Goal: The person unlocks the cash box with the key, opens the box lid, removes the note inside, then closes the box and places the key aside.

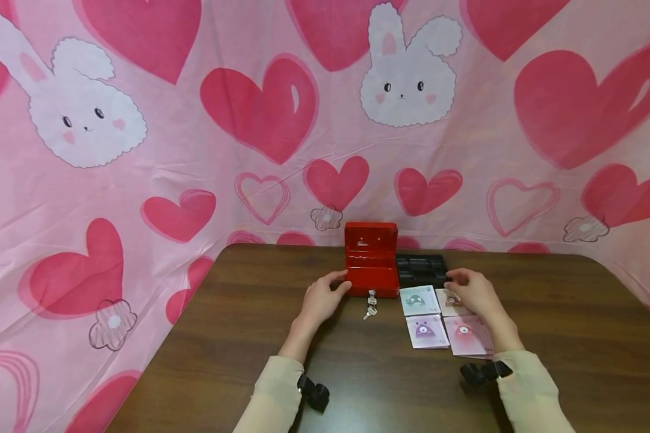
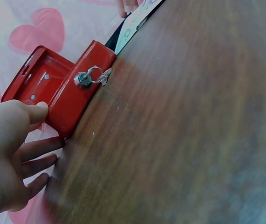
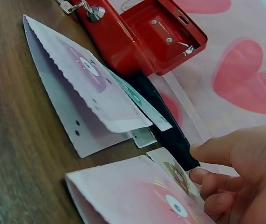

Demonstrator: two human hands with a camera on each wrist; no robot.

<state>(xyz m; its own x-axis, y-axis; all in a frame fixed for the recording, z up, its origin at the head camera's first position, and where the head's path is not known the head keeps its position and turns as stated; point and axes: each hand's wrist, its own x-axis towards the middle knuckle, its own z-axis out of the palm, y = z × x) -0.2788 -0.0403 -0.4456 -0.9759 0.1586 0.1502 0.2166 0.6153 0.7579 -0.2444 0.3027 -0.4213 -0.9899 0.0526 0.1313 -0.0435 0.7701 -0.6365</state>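
A red cash box (image 1: 372,279) with its lid raised stands at the back of the table, a lock and hanging keys (image 1: 371,305) on its front. My left hand (image 1: 324,296) holds its left side, thumb at the rim and index finger against the outer wall, as the left wrist view shows. Right of the box lies a black compartment tray (image 1: 421,269). My right hand (image 1: 473,293) pinches the tray's right edge between thumb and index finger. Before it are folded cards with monster pictures: green (image 1: 419,300), purple (image 1: 428,332), pink (image 1: 468,337) and a brownish one (image 1: 448,302), partly hidden by that hand.
The brown wooden table (image 1: 238,361) extends to both sides and toward me. Directly behind its far edge hangs a pink cloth (image 1: 271,192) with hearts and rabbits. A black wrist camera (image 1: 315,394) sits on each forearm.
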